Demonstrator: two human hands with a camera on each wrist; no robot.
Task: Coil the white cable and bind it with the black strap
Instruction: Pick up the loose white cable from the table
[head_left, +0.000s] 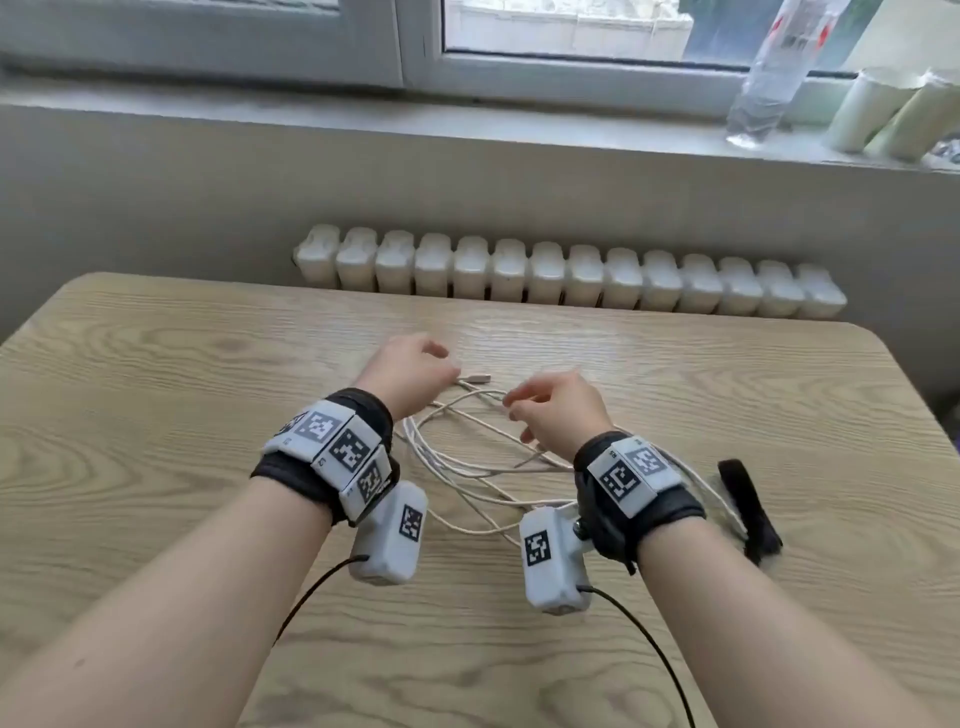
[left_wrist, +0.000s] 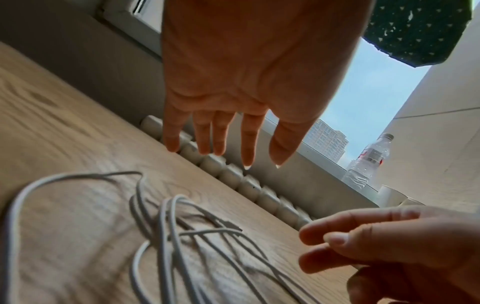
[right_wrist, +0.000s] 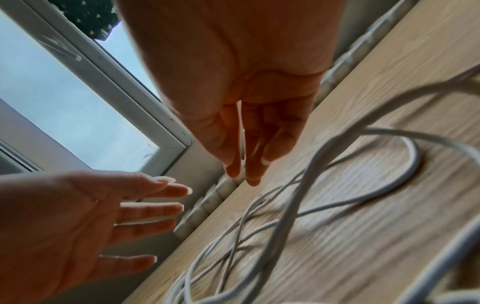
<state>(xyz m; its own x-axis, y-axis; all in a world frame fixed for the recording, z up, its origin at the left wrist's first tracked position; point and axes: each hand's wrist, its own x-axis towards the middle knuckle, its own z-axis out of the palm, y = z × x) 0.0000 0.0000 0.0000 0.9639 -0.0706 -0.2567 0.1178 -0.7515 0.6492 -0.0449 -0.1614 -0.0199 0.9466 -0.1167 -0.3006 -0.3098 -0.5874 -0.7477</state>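
Cable (head_left: 467, 457), white and loosely tangled, lies beneath spread, empty hands, left (head_left: 410, 371) and right (head_left: 558, 410).

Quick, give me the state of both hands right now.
Left hand: open, fingers straight, holding nothing, above the white cable.
Right hand: open, fingers extended, holding nothing.

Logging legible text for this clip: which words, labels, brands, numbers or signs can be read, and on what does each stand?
No text can be read.
Water bottle: red and white label, print too blurred to read.
Wristband blocks near the left hand and right hand: black-and-white square code markers only; tiny edge characters too small to read.
White cable, black strap: no markings visible.
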